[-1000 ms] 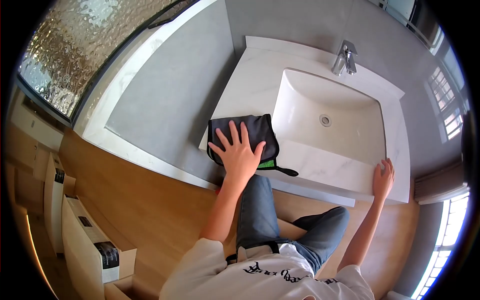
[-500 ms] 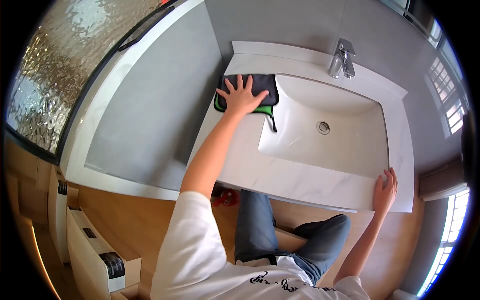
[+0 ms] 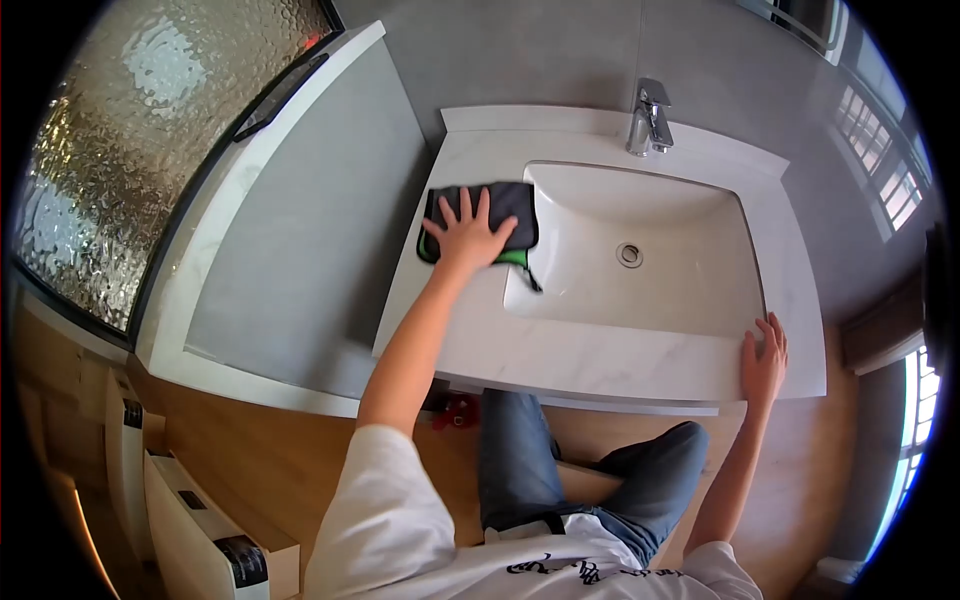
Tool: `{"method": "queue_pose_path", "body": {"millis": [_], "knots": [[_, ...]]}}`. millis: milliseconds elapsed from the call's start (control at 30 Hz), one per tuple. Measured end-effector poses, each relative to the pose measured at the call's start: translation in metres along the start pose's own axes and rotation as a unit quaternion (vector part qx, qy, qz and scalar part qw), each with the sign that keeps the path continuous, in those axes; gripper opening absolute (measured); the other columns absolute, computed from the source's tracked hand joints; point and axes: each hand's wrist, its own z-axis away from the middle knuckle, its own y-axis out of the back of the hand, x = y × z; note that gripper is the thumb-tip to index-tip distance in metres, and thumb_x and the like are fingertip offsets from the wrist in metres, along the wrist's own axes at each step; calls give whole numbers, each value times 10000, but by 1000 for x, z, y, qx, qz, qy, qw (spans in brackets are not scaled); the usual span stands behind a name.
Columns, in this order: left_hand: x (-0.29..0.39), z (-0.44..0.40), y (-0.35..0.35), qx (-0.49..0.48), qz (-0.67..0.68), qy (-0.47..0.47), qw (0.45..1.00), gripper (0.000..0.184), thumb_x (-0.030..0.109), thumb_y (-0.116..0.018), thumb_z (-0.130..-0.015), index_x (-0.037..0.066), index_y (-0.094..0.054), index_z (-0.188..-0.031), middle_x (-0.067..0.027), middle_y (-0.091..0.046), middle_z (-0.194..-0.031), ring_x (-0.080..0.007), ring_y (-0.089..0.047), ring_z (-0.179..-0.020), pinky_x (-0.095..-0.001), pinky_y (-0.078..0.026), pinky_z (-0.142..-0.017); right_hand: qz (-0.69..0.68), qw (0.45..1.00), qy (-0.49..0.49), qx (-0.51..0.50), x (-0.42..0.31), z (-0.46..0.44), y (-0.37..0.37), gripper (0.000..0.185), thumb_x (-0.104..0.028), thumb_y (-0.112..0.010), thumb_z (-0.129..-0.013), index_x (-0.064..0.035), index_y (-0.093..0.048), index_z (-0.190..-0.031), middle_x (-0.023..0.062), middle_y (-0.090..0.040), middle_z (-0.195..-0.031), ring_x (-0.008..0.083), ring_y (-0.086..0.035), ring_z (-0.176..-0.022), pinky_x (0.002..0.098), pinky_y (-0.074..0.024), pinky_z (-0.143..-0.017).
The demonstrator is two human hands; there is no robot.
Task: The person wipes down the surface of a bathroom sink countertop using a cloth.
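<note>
My left hand (image 3: 470, 240) lies flat with its fingers spread on a folded dark grey cloth (image 3: 510, 200) with a green underside and black edging. The cloth rests on the white marbled countertop (image 3: 600, 360), left of the sink, its right edge reaching the basin's rim. A short dark loop hangs from its near corner over the basin edge. At the front right corner of the sink (image 3: 690, 270), my right hand (image 3: 764, 360) touches the countertop, fingers stretched forward and holding nothing.
A chrome faucet (image 3: 648, 120) stands behind the basin, which has a round drain (image 3: 629, 255). To the left is a grey panel with a white ledge (image 3: 160, 340) and textured glass (image 3: 110, 170). White-fronted drawers (image 3: 200, 530) stand at lower left.
My left hand has drawn the cloth a little toward me along the countertop. My right hand stays near the sink's front right corner. The camera view has shifted slightly.
</note>
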Motion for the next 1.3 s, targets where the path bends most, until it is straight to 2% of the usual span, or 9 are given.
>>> {"method": "queue_pose_path", "body": {"millis": [200, 333, 367, 500, 700, 933, 967, 1100, 1300], "knots": [[-27, 150, 1, 26, -20, -52, 998, 752, 574, -460, -931, 179, -239, -1532, -160, -149, -1597, -466, -103, -1446, -730, -81, -1068, 7, 1000, -2, -1, -3, 0, 1, 306, -225, -578, -903, -86, -624, -1172, 88, -504, -1415, 285, -414, -1337, 411, -311, -1115], [-23, 157, 7, -10, -21, -31, 999, 811, 598, -458, -924, 131, -204, -1537, -217, -130, -1588, -502, -99, -1434, -715, -85, -1078, 14, 1000, 3, 2, -6, 1, 4, 301, -213, -576, -904, -86, -623, -1173, 90, -503, -1417, 286, -412, -1339, 410, -313, -1115], [-19, 149, 10, -22, -30, -27, 999, 864, 625, -442, -918, 75, -182, -1532, -272, -130, -1569, -532, -104, -1420, -698, -90, -1089, 13, 1000, 4, 2, -7, 1, 4, 301, -213, -576, -904, -86, -623, -1173, 90, -503, -1417, 286, -412, -1339, 410, -313, -1115], [-12, 90, 5, -13, -44, 9, 999, 918, 664, -413, -907, 22, -176, -1519, -316, -147, -1545, -553, -114, -1407, -690, -99, -1092, 14, 1000, -5, -9, -8, 2, 6, 302, -200, -573, -904, -82, -620, -1177, 93, -491, -1427, 283, -406, -1345, 410, -311, -1118], [-26, -47, -3, 26, -22, 20, 999, 871, 691, -397, -890, 141, -207, -1539, -212, -145, -1586, -495, -90, -1438, -669, -81, -1114, 14, 1000, -6, -7, -10, 2, 5, 287, -160, -565, -901, -65, -619, -1166, 109, -487, -1429, 294, -412, -1341, 403, -322, -1106], [-8, -172, -9, 63, 4, 95, 993, 931, 704, -369, -889, 38, -218, -1521, -237, -173, -1572, -462, -132, -1442, -631, -113, -1128, 14, 1000, 6, -16, -16, 1, 10, 286, -117, -549, -886, -50, -614, -1156, 133, -479, -1429, 322, -406, -1340, 444, -308, -1108], [-5, -183, -9, 69, 3, 97, 993, 954, 690, -380, -891, -25, -217, -1503, -253, -198, -1560, -460, -159, -1436, -623, -129, -1129, 18, 1000, 4, -16, -19, 1, 11, 286, -117, -549, -886, -50, -614, -1156, 133, -479, -1429, 322, -406, -1340, 444, -308, -1108], [6, -211, -14, 89, -7, 132, 987, 989, 680, -389, -894, -111, -223, -1465, -285, -216, -1541, -465, -190, -1425, -618, -124, -1131, 19, 1000, -2, -23, -19, -1, 13, 306, -109, -540, -869, -54, -609, -1161, 128, -476, -1427, 323, -397, -1344, 450, -302, -1109], [13, -200, -15, 82, -21, 127, 988, 974, 702, -359, -892, -61, -234, -1483, -270, -207, -1550, -460, -160, -1436, -608, -119, -1136, 32, 999, 11, -19, -19, 2, 10, 329, -126, -539, -866, -61, -586, -1185, 123, -460, -1433, 332, -386, -1341, 466, -302, -1108]]}}
